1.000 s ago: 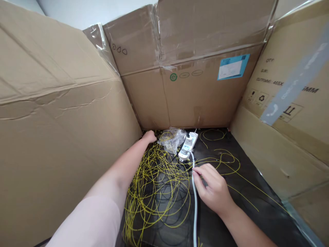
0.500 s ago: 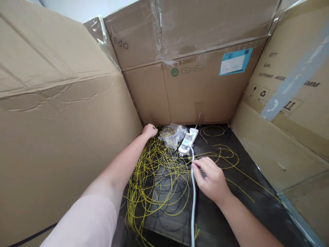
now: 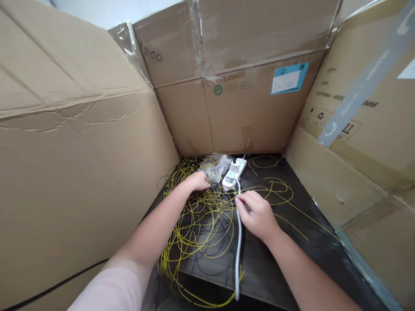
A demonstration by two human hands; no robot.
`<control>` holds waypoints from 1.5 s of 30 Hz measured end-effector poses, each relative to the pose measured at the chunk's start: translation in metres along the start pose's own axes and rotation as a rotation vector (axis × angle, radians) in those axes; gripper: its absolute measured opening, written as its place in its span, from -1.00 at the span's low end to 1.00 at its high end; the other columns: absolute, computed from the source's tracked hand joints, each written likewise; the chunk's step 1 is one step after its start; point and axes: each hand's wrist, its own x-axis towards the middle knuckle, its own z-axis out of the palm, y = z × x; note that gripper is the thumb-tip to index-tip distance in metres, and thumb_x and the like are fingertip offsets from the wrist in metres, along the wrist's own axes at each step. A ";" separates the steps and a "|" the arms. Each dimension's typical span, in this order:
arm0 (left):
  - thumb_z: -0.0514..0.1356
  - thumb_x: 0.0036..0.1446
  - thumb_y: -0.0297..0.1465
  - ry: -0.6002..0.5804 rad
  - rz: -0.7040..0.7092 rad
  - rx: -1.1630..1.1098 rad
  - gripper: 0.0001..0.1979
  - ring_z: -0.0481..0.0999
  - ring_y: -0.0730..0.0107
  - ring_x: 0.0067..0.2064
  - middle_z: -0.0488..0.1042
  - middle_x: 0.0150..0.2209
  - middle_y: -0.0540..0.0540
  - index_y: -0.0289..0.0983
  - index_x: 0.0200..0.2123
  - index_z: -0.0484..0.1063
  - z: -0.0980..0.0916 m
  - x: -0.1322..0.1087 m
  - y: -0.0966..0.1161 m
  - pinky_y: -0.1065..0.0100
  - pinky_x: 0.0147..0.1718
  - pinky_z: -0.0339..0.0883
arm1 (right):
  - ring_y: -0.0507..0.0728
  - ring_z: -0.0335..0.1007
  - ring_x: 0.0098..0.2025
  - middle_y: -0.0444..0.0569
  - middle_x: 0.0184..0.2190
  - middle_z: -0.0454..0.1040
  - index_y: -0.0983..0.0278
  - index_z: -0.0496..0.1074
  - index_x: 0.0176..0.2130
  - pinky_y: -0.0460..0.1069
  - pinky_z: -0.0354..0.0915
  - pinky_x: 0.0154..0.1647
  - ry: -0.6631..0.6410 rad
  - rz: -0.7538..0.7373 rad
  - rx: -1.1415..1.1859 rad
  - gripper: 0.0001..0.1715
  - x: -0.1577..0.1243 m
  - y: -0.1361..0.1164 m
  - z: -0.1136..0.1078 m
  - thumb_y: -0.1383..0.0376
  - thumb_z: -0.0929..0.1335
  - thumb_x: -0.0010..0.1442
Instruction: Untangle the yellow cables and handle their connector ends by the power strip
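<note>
A loose tangle of thin yellow wires spreads over the left part of the dark tabletop. Over its upper part is my left hand, fingers closed; what they pinch, if anything, is too small to make out. My right hand is beside the white cable, thumb and fingertips pinched together at its upper stretch. Whether they grip the cable or a thin wire cannot be told. A white power strip with a plug in it lies just beyond, next to a crumpled clear plastic bag.
Cardboard walls close in the table: left, back with a blue label, and right. Several yellow wire loops lie on the right. A black cable hangs at lower left.
My left hand has come from the far left corner toward me and right, uncovering small yellow-and-dark bits there. My right hand keeps its pinch beside the cable. The view has turned slightly right.
</note>
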 end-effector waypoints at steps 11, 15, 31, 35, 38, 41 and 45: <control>0.18 -0.16 -0.40 0.047 0.039 -0.182 -0.88 0.33 0.46 -0.56 0.39 -0.62 -0.02 -0.34 -0.57 0.46 -0.002 -0.013 -0.008 0.44 -0.55 0.16 | 0.07 0.26 -0.39 -0.04 -0.49 0.36 0.29 0.39 -0.40 -0.02 0.21 -0.33 -0.030 0.016 -0.001 -0.83 -0.001 0.004 0.003 0.35 0.23 0.15; 0.11 -0.04 -0.31 0.221 0.126 -0.396 -0.78 0.37 0.47 -0.48 0.43 -0.53 -0.02 -0.34 -0.45 0.45 -0.002 -0.034 -0.007 0.45 -0.48 0.22 | 0.07 0.27 -0.39 -0.04 -0.49 0.36 0.28 0.39 -0.40 -0.01 0.23 -0.33 -0.055 0.021 0.008 -0.83 -0.002 0.004 0.005 0.34 0.23 0.15; 0.18 -0.03 -0.28 0.116 0.441 -0.807 -0.76 0.35 0.48 -0.49 0.43 -0.52 -0.04 -0.38 -0.46 0.46 0.012 -0.071 0.014 0.43 -0.45 0.23 | -0.08 0.06 -0.71 -0.21 -0.74 0.19 0.34 0.34 -0.51 -0.14 0.03 -0.71 -0.059 0.652 0.729 -0.59 0.036 -0.009 0.065 0.02 0.31 0.02; 0.19 -0.07 -0.29 0.283 0.304 -0.870 -0.78 0.38 0.45 -0.46 0.46 -0.50 -0.06 -0.36 -0.47 0.46 0.011 -0.068 -0.002 0.41 -0.41 0.26 | -0.07 0.09 -0.75 -0.24 -0.77 0.18 0.29 0.25 -0.53 -0.14 0.07 -0.74 0.130 0.752 0.844 -0.62 0.059 -0.010 0.058 0.03 0.31 0.02; 0.17 -0.09 -0.30 0.447 0.179 -0.867 -0.79 0.40 0.43 -0.46 0.48 -0.51 -0.07 -0.35 -0.51 0.45 0.015 -0.059 -0.021 0.42 -0.41 0.26 | -0.02 0.24 -0.71 -0.21 -0.66 0.32 0.25 0.18 -0.41 -0.10 0.22 -0.70 0.360 0.855 0.987 -0.70 0.091 -0.008 0.035 0.07 0.22 0.14; 0.14 -0.08 -0.31 0.553 0.056 -0.791 -0.79 0.41 0.43 -0.47 0.48 -0.52 -0.07 -0.35 -0.53 0.45 0.022 -0.048 -0.038 0.43 -0.44 0.25 | 0.02 0.36 -0.64 -0.21 -0.61 0.35 0.22 0.10 -0.36 -0.03 0.33 -0.60 0.557 0.697 1.045 -0.76 0.132 -0.011 -0.005 0.12 0.10 0.24; 0.10 -0.06 -0.31 0.584 -0.050 -0.701 -0.77 0.40 0.43 -0.50 0.47 -0.54 -0.07 -0.33 -0.56 0.44 0.028 -0.034 -0.052 0.44 -0.48 0.22 | -0.02 0.42 -0.52 -0.24 -0.60 0.33 0.20 0.08 -0.40 0.02 0.38 -0.35 0.747 0.310 1.051 -0.73 0.184 -0.036 -0.073 0.20 0.01 0.28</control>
